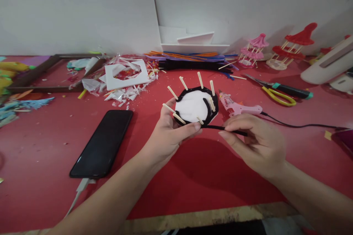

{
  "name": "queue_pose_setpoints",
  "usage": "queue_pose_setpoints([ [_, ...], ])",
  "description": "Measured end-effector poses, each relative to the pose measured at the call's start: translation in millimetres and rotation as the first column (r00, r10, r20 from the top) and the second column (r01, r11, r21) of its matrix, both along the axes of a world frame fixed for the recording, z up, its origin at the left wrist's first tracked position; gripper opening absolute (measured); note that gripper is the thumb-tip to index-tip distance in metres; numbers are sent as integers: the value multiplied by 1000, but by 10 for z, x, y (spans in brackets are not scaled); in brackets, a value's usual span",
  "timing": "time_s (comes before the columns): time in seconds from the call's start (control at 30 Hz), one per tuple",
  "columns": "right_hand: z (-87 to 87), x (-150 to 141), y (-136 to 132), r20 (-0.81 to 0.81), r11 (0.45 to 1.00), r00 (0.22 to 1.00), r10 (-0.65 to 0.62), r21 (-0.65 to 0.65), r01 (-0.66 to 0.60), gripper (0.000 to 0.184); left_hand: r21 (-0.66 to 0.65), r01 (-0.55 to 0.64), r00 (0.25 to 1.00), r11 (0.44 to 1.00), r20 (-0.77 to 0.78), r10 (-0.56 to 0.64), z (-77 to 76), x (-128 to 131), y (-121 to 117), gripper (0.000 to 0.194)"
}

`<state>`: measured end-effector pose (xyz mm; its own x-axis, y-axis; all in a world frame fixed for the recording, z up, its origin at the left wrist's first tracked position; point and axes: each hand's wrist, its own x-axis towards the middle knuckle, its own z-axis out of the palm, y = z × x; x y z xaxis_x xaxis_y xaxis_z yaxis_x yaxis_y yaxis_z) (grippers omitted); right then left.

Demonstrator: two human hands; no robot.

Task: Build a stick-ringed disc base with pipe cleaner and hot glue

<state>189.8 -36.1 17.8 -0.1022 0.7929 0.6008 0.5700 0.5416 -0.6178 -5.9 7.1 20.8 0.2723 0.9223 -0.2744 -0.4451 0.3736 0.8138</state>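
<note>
My left hand [171, 128] grips a round white foam disc [191, 107] by its near left edge, with the thumb pressed on the rim. Short wooden sticks [200, 80] stand around the disc, several of them leaning outward. Fuzzy black pipe cleaner [216, 104] runs along the rim, and one piece curls inward on the right. From beside my left thumb, a loose length of black pipe cleaner [213, 127] stretches right, pinched between the thumb and fingers of my right hand [252, 139]. Just beyond that hand lies a pink glue gun [239, 108].
A black phone [103, 145] on a white cable lies left. Foam scraps [127, 93] and a cut foam sheet [139, 75] are behind it. Pipe cleaner bundles [190, 58] lie at the back. Yellow-handled scissors [278, 95], a cutter [293, 90] and small pagoda models [295, 47] sit right.
</note>
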Motion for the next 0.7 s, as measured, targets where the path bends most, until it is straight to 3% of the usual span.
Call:
queue_pose_setpoints([
  [0.17,-27,20,-35,-5,996,996,89,-7,-89,16,-7,-15,1000,1000,20,15,-7,-6,9,82],
  [0.3,-45,213,55,-91,994,994,-56,-98,47,27,-7,-65,998,998,23,65,-16,-7,28,88],
  [0.4,-66,521,214,184,960,958,-221,-130,246,47,28,-110,994,994,12,109,-33,-9,39,92],
  [0.5,-160,827,356,536,935,814,-222,-118,333,75,108,-140,990,984,10,140,-56,-9,51,93],
  [0.6,-287,953,435,672,941,735,-91,-183,284,72,153,-156,988,976,28,153,-74,-9,62,94],
  [0.7,-341,902,468,634,964,766,-104,-127,235,56,163,-167,986,972,33,164,-84,-12,72,94],
])
